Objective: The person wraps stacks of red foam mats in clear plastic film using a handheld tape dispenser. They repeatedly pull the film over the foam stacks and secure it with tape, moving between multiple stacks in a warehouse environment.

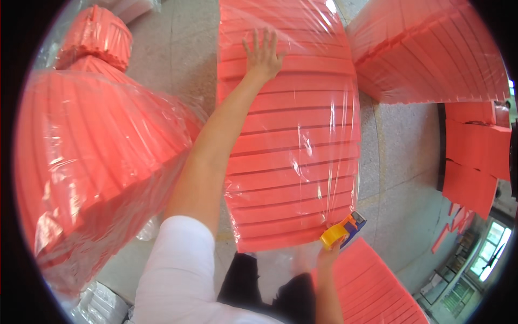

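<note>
A long stack of red foam-like slabs [291, 124], wrapped in clear plastic film, lies in front of me. My left hand [263, 58] rests on its far part, palm down with the fingers spread, holding nothing. At the stack's near right corner, my right hand [328, 255] grips a tape dispenser [353, 224] with a blue and orange body and a yellow roll of tape. The dispenser is close to the film there; whether it touches cannot be made out. Part of my right hand is hidden behind the tape roll.
Another film-wrapped red bundle [102, 140] stands at the left, close to my left arm. A further wrapped bundle [426, 54] is at the far right. Red slabs [372, 286] lie at the near right, and stacked red sheets [469, 156] are beyond the grey floor [404, 146].
</note>
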`<state>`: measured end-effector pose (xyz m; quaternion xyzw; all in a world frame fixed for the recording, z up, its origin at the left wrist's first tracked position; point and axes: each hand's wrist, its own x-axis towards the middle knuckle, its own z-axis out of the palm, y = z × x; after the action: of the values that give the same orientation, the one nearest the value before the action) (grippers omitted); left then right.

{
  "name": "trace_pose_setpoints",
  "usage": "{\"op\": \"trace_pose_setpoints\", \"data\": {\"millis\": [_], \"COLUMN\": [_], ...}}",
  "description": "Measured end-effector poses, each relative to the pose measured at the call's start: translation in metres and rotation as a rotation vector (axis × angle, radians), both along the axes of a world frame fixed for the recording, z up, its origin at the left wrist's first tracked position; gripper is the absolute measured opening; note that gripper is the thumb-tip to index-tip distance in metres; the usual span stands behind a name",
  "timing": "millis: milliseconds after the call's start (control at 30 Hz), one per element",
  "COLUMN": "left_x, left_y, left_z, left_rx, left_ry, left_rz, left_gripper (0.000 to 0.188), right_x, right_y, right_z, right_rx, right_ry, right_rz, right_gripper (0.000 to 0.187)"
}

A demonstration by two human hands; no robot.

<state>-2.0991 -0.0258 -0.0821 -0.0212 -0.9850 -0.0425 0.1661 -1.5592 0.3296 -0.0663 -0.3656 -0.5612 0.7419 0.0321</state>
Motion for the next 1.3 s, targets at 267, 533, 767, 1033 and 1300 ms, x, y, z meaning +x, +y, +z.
{"op": "trace_pose_setpoints", "data": {"millis": [267,533,767,1033,1300], "left_x": [-0.020,0.002,0.314,0.494,0.602], "left_y": [0.008,0.008,0.120,0.164,0.160], "left_z": [-0.027,0.016,0.041,0.023,0.011], "left_rx": [-0.011,0.161,0.104,0.519,0.369], "left_ry": [-0.242,-0.498,-0.224,-0.230,-0.420], "left_rz": [-0.052,-0.013,-0.157,0.150,0.195], "left_gripper": [0.065,0.070,0.070,0.073,0.074], "right_x": [-0.006,0.001,0.016,-0.056,0.019], "right_y": [-0.004,0.020,0.041,-0.044,-0.093], "right_z": [0.011,0.009,0.066,0.196,0.078], "right_rx": [-0.080,-0.303,-0.161,0.993,1.190], "right_ry": [-0.065,-0.036,0.057,0.392,-0.184], "right_rz": [-0.102,-0.132,0.178,0.655,0.995], "right_gripper": [0.057,0.046,0.051,0.058,0.073]}}
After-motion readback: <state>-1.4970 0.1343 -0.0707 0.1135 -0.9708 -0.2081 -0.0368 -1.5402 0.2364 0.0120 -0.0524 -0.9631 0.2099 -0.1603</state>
